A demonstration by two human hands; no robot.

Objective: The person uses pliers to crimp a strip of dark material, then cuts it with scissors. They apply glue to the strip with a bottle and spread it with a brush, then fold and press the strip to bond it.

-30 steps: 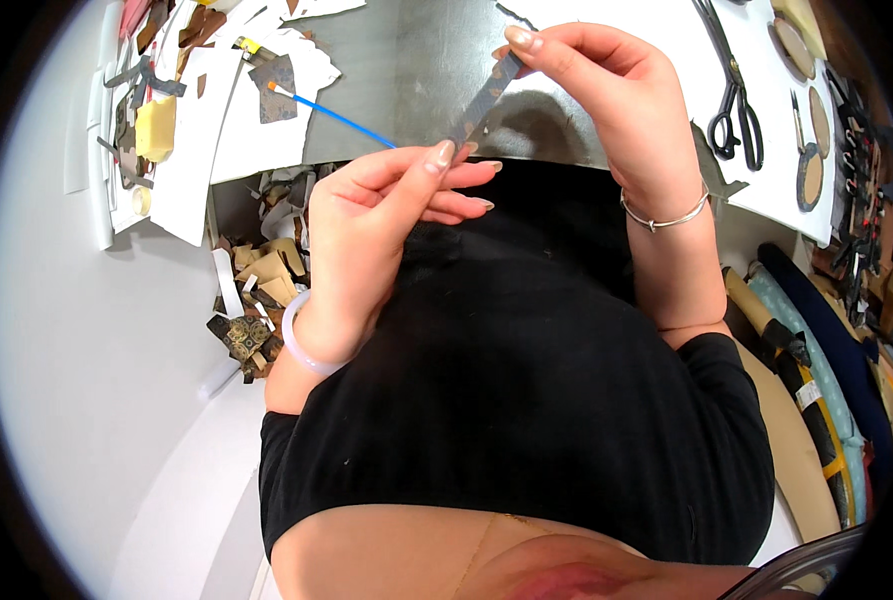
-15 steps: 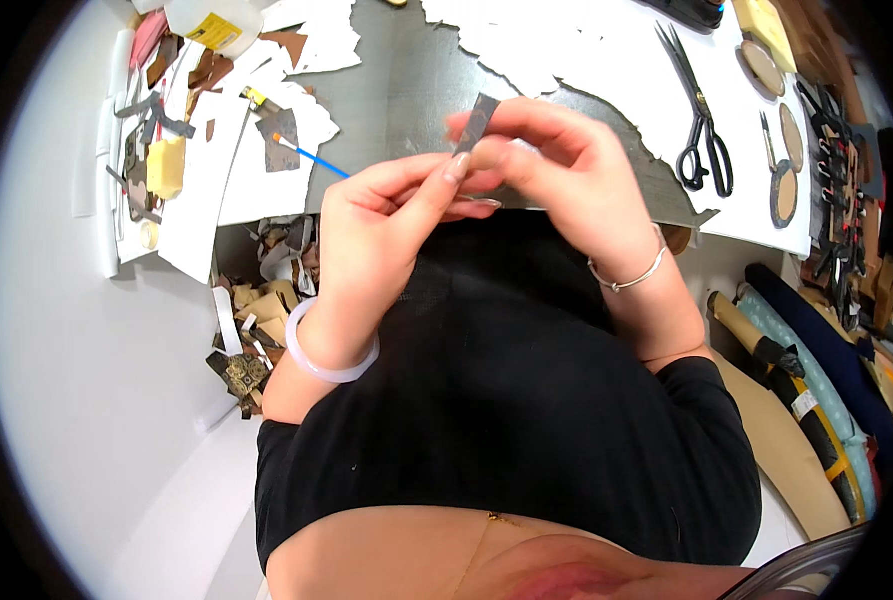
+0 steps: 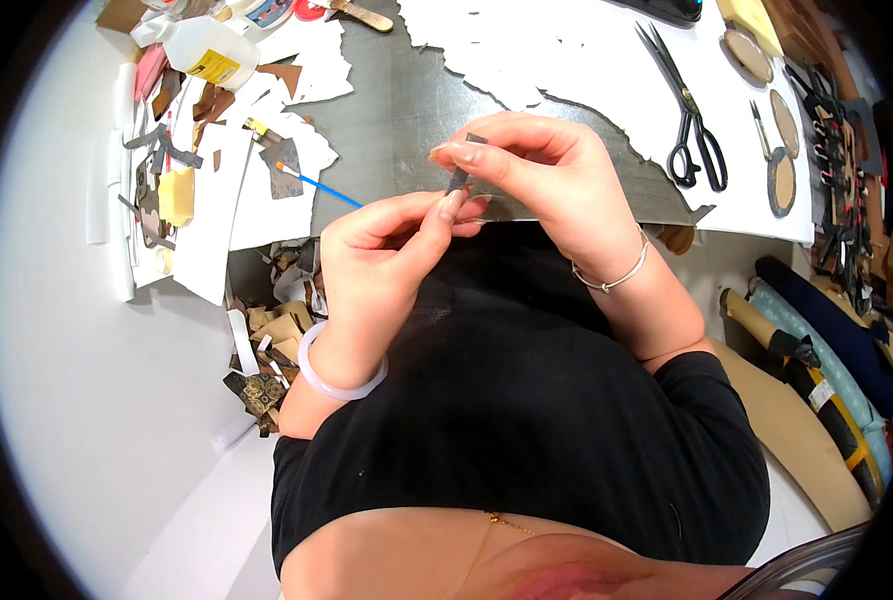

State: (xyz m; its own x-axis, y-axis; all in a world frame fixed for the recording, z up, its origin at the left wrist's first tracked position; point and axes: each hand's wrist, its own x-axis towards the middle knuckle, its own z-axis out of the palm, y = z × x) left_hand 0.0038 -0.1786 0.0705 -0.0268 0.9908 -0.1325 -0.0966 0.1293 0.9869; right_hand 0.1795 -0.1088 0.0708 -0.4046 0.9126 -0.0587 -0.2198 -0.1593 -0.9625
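Observation:
A narrow dark grey-brown strip, perhaps leather, is held upright between my hands, just above the table's near edge. My left hand pinches its lower end between thumb and fingers. Higher up, my right hand closes thumb and forefinger on the strip's top end, covering part of it. To the left of the hands, a thin blue-handled brush lies with its bristles on a dark rectangular piece.
Black-handled scissors lie at right, beside round tan pieces. A translucent bottle, a yellow sponge block and scraps crowd the left. Torn white paper covers the far table. Material rolls stand below right.
My right fingers have shifted to the strip's top end, which earlier stuck out above them. The view has tilted slightly, showing more of the table's far side.

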